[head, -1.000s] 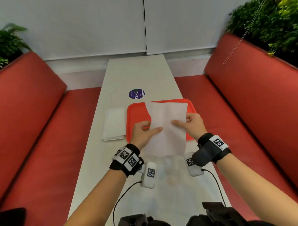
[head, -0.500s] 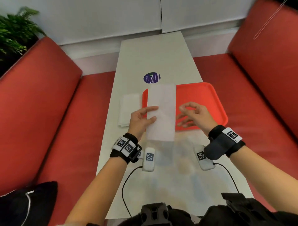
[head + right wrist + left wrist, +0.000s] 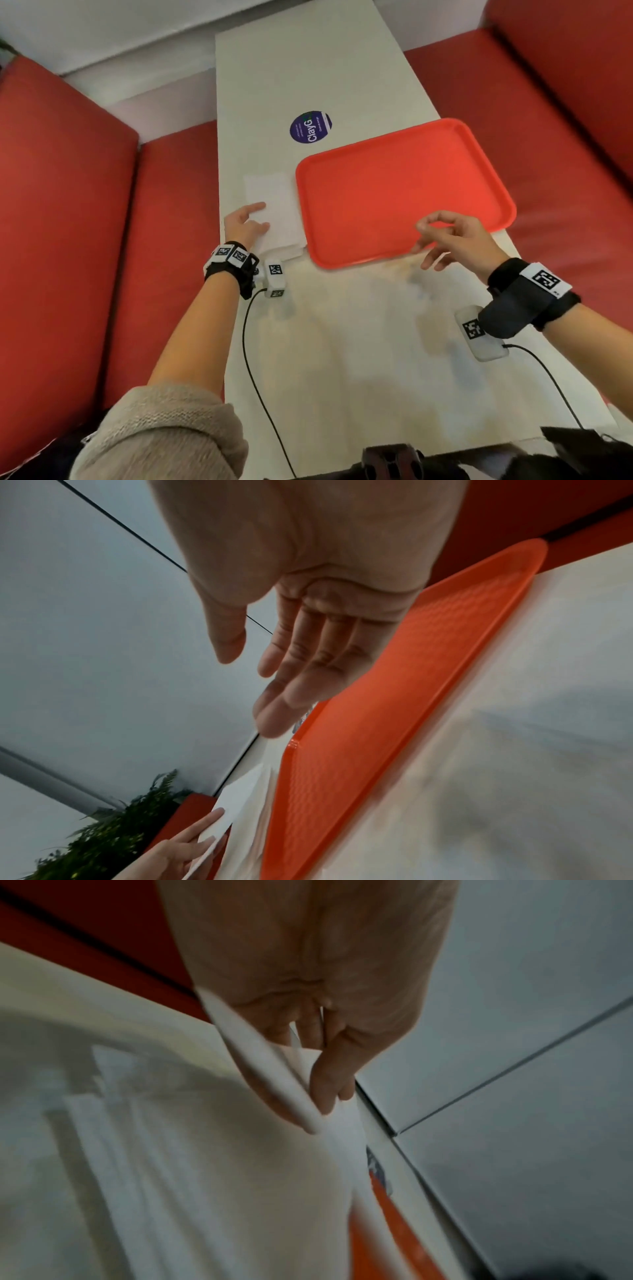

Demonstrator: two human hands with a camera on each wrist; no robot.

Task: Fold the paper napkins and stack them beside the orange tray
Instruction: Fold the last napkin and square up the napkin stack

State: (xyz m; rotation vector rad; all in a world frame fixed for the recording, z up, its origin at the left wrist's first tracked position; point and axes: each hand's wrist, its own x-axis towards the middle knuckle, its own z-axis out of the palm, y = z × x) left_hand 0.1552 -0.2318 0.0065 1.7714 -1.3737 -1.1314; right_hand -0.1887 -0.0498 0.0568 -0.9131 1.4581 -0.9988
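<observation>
While the right hand (image 3: 452,240) is hanging loose over the tray's near edge, fingers slack and holding nothing, the left hand (image 3: 245,224) is setting a folded napkin (image 3: 301,1085) onto the pile, thumb and fingers pinching it in the wrist view. Napkin stack (image 3: 275,214) is lying on the white table (image 3: 342,342), just beside the orange tray (image 3: 394,192), on its left. Tray is looking bare, no unfolded sheets showing anywhere, so the job is prob. nearly done w/ only the release and squaring-up left. Farther back, a round purple sticker (image 3: 310,127) is reading "ClayG"; smaller print is too tiny to read. Red bench seats (image 3: 85,205) are flanking both sides.
</observation>
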